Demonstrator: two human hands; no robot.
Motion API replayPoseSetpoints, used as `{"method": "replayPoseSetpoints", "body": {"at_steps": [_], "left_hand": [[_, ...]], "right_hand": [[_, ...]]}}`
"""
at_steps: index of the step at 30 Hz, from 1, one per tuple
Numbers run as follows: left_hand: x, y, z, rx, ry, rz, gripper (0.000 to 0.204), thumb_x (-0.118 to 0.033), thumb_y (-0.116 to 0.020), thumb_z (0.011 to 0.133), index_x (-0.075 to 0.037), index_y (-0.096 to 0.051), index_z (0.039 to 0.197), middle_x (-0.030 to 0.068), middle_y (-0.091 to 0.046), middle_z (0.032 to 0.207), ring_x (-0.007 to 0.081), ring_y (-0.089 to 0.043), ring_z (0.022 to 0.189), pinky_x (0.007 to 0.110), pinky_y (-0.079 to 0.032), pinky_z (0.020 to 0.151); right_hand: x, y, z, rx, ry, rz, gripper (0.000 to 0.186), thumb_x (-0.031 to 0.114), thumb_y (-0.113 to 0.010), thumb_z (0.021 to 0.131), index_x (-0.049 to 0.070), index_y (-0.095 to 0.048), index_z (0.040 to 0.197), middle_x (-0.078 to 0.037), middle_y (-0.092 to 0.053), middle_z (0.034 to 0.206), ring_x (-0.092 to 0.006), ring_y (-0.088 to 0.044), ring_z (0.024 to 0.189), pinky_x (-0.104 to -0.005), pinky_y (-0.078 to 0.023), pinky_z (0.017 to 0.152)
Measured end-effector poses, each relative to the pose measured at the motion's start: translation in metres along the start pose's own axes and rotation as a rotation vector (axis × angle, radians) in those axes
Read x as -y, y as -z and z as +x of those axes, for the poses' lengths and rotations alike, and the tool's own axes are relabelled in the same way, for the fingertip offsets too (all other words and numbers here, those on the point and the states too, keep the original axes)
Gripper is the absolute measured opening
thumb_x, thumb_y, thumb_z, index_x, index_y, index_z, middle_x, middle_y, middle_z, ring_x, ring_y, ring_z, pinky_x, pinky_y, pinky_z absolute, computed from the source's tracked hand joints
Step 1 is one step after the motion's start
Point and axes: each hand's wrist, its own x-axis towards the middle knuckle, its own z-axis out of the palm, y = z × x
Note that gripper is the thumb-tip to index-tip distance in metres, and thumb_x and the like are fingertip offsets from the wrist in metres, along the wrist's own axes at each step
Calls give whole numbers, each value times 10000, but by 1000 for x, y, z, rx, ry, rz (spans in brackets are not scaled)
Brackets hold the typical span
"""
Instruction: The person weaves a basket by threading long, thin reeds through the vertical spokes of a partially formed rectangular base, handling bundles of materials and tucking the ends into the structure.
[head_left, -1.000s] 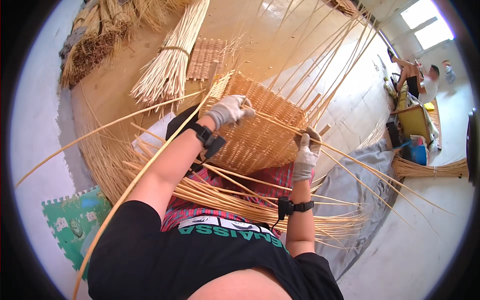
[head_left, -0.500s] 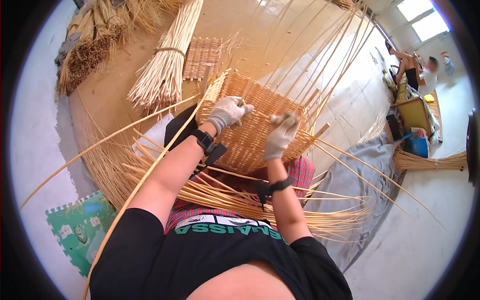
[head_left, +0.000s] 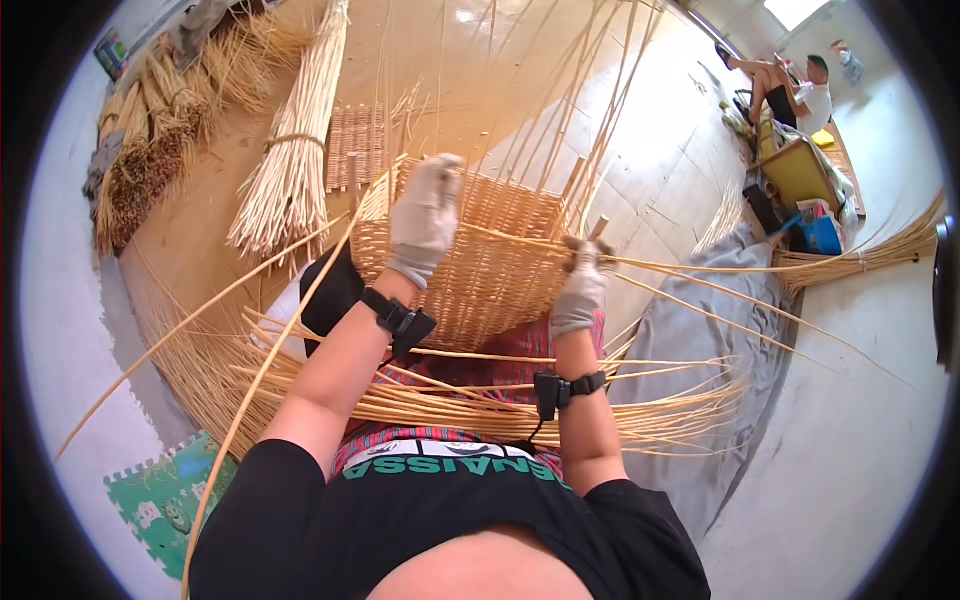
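Observation:
A tan wicker basket (head_left: 490, 290) rests over my lap, its wall woven from thin rods and long stakes (head_left: 600, 120) rising from its far and right sides. My left hand (head_left: 424, 222), in a pale work glove, is at the basket's upper left edge. Its fingers are curled, and what they hold, if anything, is hidden. My gloved right hand (head_left: 580, 290) pinches a wicker rod (head_left: 680, 267) at the right corner, beside a short wooden peg (head_left: 599, 228). This rod runs along the wall and out to the right.
Loose rods (head_left: 450, 405) lie across my lap. A tied bundle of pale rods (head_left: 300, 140) and a woven panel (head_left: 355, 145) lie on the floor ahead. More bundles (head_left: 150, 150) are at the far left. Grey cloth (head_left: 690, 350) covers the right. A person (head_left: 800, 95) sits far right.
My left hand has moved up the basket wall to its upper edge. My right hand has lowered slightly to the corner. The whole view has shifted, with the basket now further left.

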Motion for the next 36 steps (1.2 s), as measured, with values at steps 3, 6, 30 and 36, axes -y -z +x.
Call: {"method": "replayPoseSetpoints", "body": {"at_steps": [3, 6, 30, 36], "left_hand": [[-26, -16, -10, 907, 141, 335, 400, -368, -616, 1032, -20, -596, 1227, 117, -706, 1000, 116, -730, 812, 229, -562, 664], [19, -43, -34, 809, 387, -136, 503, -468, -550, 1044, 6, -621, 1195, 131, -715, 898, 159, -717, 632, 273, -571, 568], [-24, -127, -71, 900, 448, -425, 194, -211, -613, 1040, -44, -605, 1138, 44, -675, 931, 143, -689, 632, 297, -572, 560], [-35, -119, -80, 656, 410, -429, 171, -197, -658, 1017, -30, -634, 1044, 35, -653, 832, 117, -669, 621, 279, -571, 562]], "right_hand": [[18, 9, 3, 82, 68, -91, 244, 124, -573, 1044, 102, -447, 1252, -116, -739, 925, -174, -718, 832, -260, -563, 710], [17, -17, 32, 287, 207, -32, 266, 64, -574, 1020, 90, -484, 1270, -159, -677, 1183, -173, -684, 972, -292, -550, 843], [65, 52, 56, 95, 639, -536, 114, 93, -600, 992, 34, -588, 1089, -151, -728, 970, -239, -719, 812, -315, -521, 630], [105, 5, 118, 198, 412, -1394, 327, 318, -739, 877, 84, -652, 1087, -183, -726, 959, -380, -694, 930, -456, -536, 819]]}}
